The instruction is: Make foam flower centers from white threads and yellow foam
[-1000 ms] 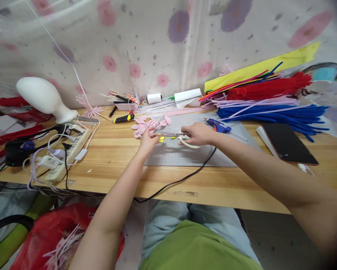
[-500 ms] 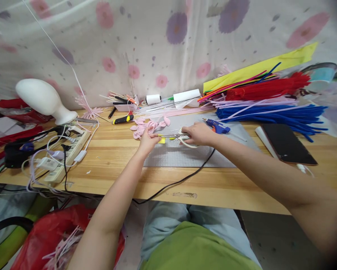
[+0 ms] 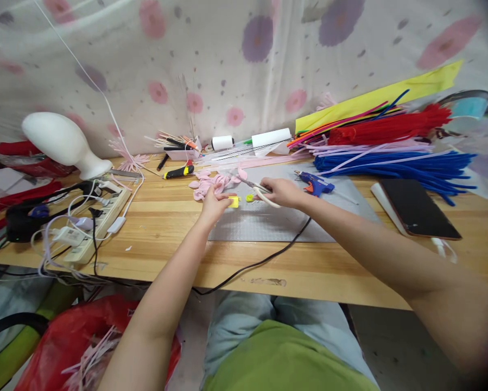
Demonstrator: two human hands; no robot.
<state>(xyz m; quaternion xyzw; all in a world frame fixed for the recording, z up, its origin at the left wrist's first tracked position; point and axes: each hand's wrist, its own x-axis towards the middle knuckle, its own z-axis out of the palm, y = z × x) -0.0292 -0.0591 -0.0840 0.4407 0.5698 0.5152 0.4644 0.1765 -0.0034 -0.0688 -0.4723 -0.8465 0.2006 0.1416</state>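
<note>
My left hand (image 3: 216,202) pinches a small flat yellow piece (image 3: 234,202) at its left edge, over the grey cutting mat (image 3: 276,225). Scissors with cream handles (image 3: 267,199) are in my right hand (image 3: 282,191), their blades pointing up and left, apart from the yellow piece. Between the hands lies a small yellow-green bit (image 3: 249,198) on the mat. Just behind my left hand is a heap of pink fuzzy shapes (image 3: 207,184). A blue glue gun (image 3: 317,183) rests to the right of my right hand.
A black-and-yellow utility knife (image 3: 178,172) lies behind the pink heap. Blue pipe cleaners (image 3: 394,165) and red ones (image 3: 390,126) are piled at back right, near a dark phone-like tablet (image 3: 418,209). At left stand a power strip (image 3: 99,228) and a white foam head (image 3: 58,141). A black cord (image 3: 264,258) crosses the front edge.
The scissors have swung away from the yellow piece, their blades now angled up toward the back. My right hand has turned slightly; my left hand stays almost in place.
</note>
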